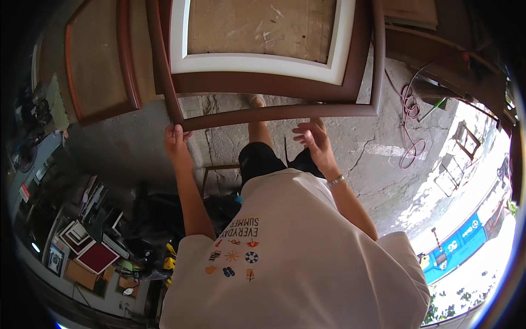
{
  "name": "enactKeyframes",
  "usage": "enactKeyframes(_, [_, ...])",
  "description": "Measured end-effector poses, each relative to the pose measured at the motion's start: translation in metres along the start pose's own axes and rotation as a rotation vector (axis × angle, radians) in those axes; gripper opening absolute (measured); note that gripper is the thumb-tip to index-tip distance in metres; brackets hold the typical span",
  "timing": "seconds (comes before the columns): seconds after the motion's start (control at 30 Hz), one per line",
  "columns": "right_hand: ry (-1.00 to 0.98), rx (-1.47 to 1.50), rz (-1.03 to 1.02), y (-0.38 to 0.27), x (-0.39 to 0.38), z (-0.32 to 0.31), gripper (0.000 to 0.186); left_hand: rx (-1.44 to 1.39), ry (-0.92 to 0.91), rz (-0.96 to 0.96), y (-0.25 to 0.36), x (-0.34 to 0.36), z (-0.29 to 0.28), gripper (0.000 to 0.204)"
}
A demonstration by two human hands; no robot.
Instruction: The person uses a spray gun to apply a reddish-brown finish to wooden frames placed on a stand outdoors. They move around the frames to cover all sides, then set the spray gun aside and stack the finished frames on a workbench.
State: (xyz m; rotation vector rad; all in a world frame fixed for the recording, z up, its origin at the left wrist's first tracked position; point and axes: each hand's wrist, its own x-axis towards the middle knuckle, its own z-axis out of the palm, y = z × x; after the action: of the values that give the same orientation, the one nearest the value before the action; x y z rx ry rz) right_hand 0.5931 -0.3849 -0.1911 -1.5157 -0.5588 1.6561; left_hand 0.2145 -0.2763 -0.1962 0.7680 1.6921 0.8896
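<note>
A large brown picture frame (274, 113) extends across the top middle, its near rail spanning from my left hand to the right corner. My left hand (177, 145) grips its near left corner, thumb and fingers around the moulding. Inside its outline lies a wide flat brown frame (246, 83) with a white inner border (257, 63); a stained brown board (260, 27) shows through the middle. Just below the near rail, toward the right, my right hand (319, 147) hovers with fingers apart and holds nothing. A bracelet circles that wrist.
At the far left stand more brown frames (129, 60). Small framed pictures (97, 256) and yellow-handled tools (169, 262) crowd the lower left. A pinkish hose (410, 109) coils on the cracked concrete floor (356, 142) at right. Beyond, a blue banner (457, 252) hangs in bright light.
</note>
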Motion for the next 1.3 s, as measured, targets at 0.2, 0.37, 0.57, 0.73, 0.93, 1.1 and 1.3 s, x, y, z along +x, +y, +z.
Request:
enactKeyframes(0.2, [0.071,0.213,0.104,-0.012,0.039,0.116,0.047,-0.204,-0.232,-0.145,-0.006,0.023,-0.026,0.021])
enactKeyframes(0.37, [0.284,0.41,0.09,-0.008,0.043,0.097,0.039,-0.184,-0.352,-0.115,0.012,0.027,-0.024,0.021])
enactKeyframes(0.57, [0.449,0.529,-0.043,-0.009,0.037,-0.005,0.029,-0.131,-0.393,-0.142,0.008,0.034,-0.029,0.027])
enactKeyframes(0.73, [0.532,0.541,-0.132,-0.005,0.029,-0.097,0.03,-0.13,-0.445,-0.149,0.007,0.038,-0.03,0.03])
enactKeyframes(0.93, [0.712,0.286,-0.017,0.011,0.001,-0.141,0.045,-0.118,-0.438,-0.156,0.012,0.039,-0.032,0.029])
enactKeyframes(1.1, [0.538,-0.352,0.381,0.086,-0.037,-0.12,0.037,-0.182,-0.372,-0.206,-0.02,0.041,-0.043,0.03])
enactKeyframes(1.3, [0.256,-0.42,0.59,0.182,-0.094,-0.054,0.037,0.382,-0.363,-0.317,-0.1,0.028,-0.086,0.038])
